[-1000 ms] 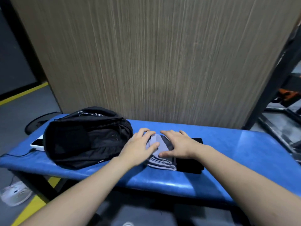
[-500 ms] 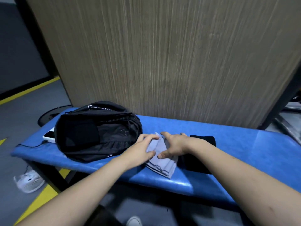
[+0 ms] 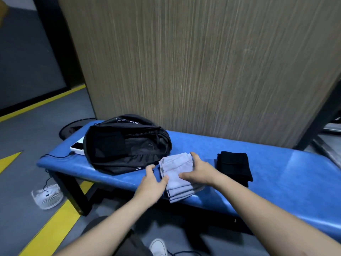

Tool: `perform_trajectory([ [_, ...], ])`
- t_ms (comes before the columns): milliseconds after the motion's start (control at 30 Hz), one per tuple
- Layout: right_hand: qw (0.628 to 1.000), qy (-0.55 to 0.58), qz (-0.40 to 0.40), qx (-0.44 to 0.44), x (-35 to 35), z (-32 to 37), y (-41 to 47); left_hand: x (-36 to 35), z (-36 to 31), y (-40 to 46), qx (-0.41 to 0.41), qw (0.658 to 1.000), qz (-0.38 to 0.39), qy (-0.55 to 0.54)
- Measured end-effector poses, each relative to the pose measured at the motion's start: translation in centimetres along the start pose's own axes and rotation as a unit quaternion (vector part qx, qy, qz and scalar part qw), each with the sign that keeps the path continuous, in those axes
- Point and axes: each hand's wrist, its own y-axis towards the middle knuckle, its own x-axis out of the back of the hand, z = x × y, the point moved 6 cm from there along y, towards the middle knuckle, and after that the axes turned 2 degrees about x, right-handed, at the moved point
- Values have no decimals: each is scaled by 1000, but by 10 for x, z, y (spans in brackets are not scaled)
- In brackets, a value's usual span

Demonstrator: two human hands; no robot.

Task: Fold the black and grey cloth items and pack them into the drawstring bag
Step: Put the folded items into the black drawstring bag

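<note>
Fingers: right hand [image 3: 200, 170] spread, thumb and fingers gripping the folded grey cloth [image 3: 177, 174]; left hand [image 3: 152, 182] loosely extended, thumb touching the cloth's left side. Grey cloth: layered stack at the bench [image 3: 276, 182] front edge, between the open black drawstring bag [image 3: 127, 145] and the folded black cloth [image 3: 234, 167].

You have bare blue surface [image 3: 193, 145] behind the grey stack [image 3: 177, 174], up to the wood panel [image 3: 203, 61]. The open black bag [image 3: 127, 145] blocks the left, the black folded cloth [image 3: 233, 166] stands to the right, and the far right lies open.
</note>
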Motion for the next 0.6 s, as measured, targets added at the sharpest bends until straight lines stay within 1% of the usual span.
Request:
perform_trajectory([
  [67, 1000, 10, -20, -4, -1, 3, -6, -4, -1, -9, 17, 995, 31, -95],
  [133, 999, 29, -39, -4, -1, 6, -10, -9, -6, -20, 27, 977, 64, -201],
  [167, 998, 47, -43, -2, -2, 8, -13, -11, -8, -24, 24, 970, 66, -232],
  [267, 988, 146, -43, 6, -9, 9, -18, -11, -5, -21, 5, 975, 37, -217],
  [333, 981, 188, -49, 15, -10, 10, -24, -7, -6, -23, -9, 971, 24, -238],
  [467, 974, 200, -98, 49, -7, 16, -34, 10, -17, -41, -36, 961, 19, -272],
  [600, 955, 227, -146, 120, 1, 33, -48, 20, -23, -47, -69, 944, 16, -323],
])
